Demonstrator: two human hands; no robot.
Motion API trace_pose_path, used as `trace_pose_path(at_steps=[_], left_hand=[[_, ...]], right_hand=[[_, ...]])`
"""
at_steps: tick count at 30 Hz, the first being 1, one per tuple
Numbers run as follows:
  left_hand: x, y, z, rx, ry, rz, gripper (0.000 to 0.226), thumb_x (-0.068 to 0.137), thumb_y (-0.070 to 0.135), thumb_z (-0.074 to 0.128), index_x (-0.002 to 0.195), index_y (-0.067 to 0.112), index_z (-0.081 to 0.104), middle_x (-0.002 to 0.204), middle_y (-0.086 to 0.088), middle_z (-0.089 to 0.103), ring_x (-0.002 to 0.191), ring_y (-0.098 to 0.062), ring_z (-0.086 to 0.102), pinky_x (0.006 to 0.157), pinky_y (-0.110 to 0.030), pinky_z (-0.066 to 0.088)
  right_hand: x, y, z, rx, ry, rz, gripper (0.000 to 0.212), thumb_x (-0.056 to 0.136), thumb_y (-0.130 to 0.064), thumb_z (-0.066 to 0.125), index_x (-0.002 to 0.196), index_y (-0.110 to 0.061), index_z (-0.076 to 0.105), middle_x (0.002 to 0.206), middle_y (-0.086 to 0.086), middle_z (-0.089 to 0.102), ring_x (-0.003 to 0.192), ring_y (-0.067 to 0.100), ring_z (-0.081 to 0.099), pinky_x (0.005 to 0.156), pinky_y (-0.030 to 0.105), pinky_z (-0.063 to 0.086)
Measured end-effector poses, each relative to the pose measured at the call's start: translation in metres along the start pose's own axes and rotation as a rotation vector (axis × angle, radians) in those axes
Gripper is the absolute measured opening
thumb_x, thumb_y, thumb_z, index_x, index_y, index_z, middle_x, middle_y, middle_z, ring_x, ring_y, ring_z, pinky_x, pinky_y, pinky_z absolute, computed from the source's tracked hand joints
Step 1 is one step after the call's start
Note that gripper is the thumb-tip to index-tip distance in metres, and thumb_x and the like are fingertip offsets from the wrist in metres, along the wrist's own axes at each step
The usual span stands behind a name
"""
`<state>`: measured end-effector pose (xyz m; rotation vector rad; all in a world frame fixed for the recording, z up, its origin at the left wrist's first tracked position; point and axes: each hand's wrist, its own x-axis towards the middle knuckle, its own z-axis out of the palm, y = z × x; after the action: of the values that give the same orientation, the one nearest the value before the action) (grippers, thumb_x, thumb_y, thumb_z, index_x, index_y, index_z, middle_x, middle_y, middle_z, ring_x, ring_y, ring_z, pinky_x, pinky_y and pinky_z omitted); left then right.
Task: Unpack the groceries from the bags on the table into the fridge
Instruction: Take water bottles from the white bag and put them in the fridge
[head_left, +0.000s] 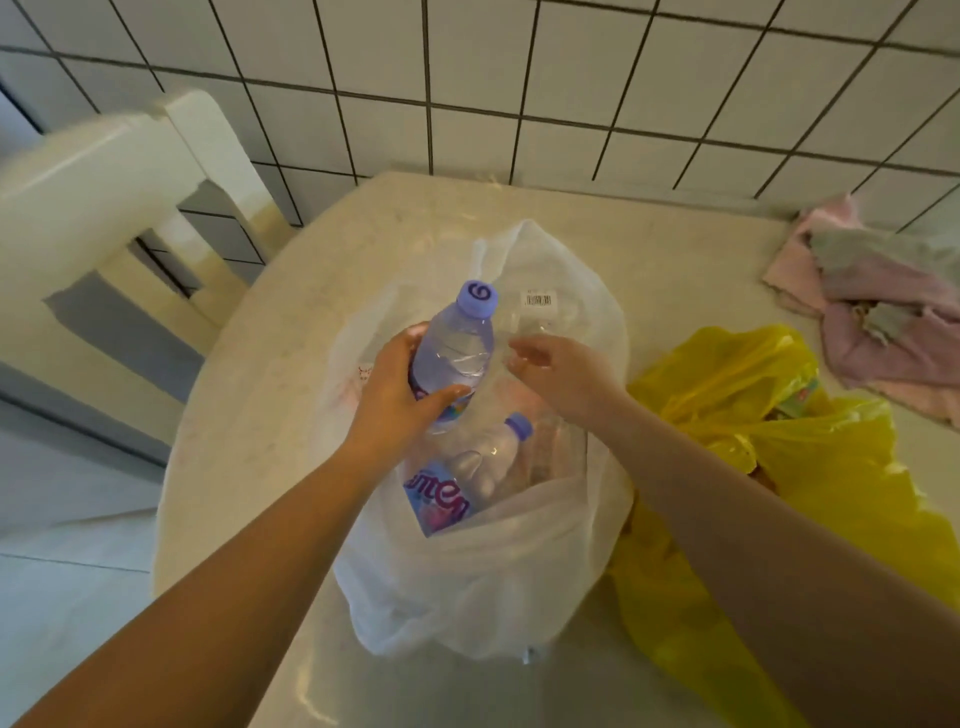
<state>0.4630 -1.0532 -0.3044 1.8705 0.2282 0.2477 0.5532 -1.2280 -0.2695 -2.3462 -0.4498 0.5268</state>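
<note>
A white plastic bag stands open on the round table. My left hand grips a clear water bottle with a purple cap, held upright above the bag's mouth. A second bottle of the same kind lies inside the bag with its blue and pink label showing. My right hand hovers over the bag just right of the held bottle, fingers loosely spread and holding nothing. A clear package with a barcode sticker shows at the back of the bag.
A yellow plastic bag lies crumpled to the right of the white one. Pink and grey cloths sit at the table's far right. A white chair stands at the left against the tiled wall.
</note>
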Motion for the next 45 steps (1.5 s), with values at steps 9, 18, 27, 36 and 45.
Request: trace_pose_path(at_steps=[9,18,27,36,45], left_hand=[[-0.007,-0.034,0.003,-0.080,0.048,-0.088,0.060,0.060,0.047,0.076,0.108,0.047,0.039,0.113,0.010,0.055,0.106,-0.006,0.058,0.087,-0.026,0.049],[-0.012,-0.028,-0.001,-0.096,0.035,-0.062,0.054,0.060,0.044,0.073,0.103,0.046,0.041,0.105,0.019,0.054,0.097,-0.001,0.059,0.078,-0.017,0.049],[-0.017,-0.020,-0.005,-0.107,0.018,-0.032,0.047,0.060,0.038,0.070,0.099,0.053,0.049,0.099,0.037,0.060,0.093,0.010,0.059,0.077,-0.011,0.047],[-0.014,-0.025,-0.009,-0.238,0.048,-0.102,0.055,0.068,0.025,0.074,0.115,0.029,0.048,0.120,0.000,0.058,0.102,-0.004,0.061,0.078,-0.022,0.050],[-0.018,-0.007,-0.008,-0.224,0.031,-0.054,0.057,0.062,0.041,0.070,0.113,0.043,0.045,0.109,0.037,0.057,0.107,0.007,0.055,0.079,-0.012,0.047]], right_hand=[[0.021,0.047,0.022,-0.779,-0.419,-0.372,0.048,0.088,-0.009,0.057,0.133,-0.026,0.051,0.135,0.001,0.052,0.120,0.024,0.050,0.102,0.035,0.039],[0.032,0.044,0.032,-0.776,-0.514,-0.390,0.038,0.087,-0.024,0.060,0.125,-0.029,0.056,0.119,-0.002,0.060,0.107,0.019,0.058,0.091,0.034,0.048],[0.029,0.005,-0.015,-0.590,-0.521,-0.460,0.039,0.081,-0.020,0.070,0.119,-0.020,0.063,0.112,0.005,0.059,0.102,0.020,0.056,0.087,0.020,0.040],[-0.006,-0.042,-0.042,-0.246,-0.291,-0.468,0.034,0.074,-0.024,0.077,0.105,-0.031,0.068,0.095,-0.005,0.057,0.089,0.014,0.056,0.081,0.028,0.047],[-0.021,-0.019,-0.020,0.047,0.025,-0.358,0.039,0.075,-0.015,0.076,0.109,-0.029,0.062,0.103,-0.008,0.055,0.099,0.010,0.058,0.084,0.032,0.053]])
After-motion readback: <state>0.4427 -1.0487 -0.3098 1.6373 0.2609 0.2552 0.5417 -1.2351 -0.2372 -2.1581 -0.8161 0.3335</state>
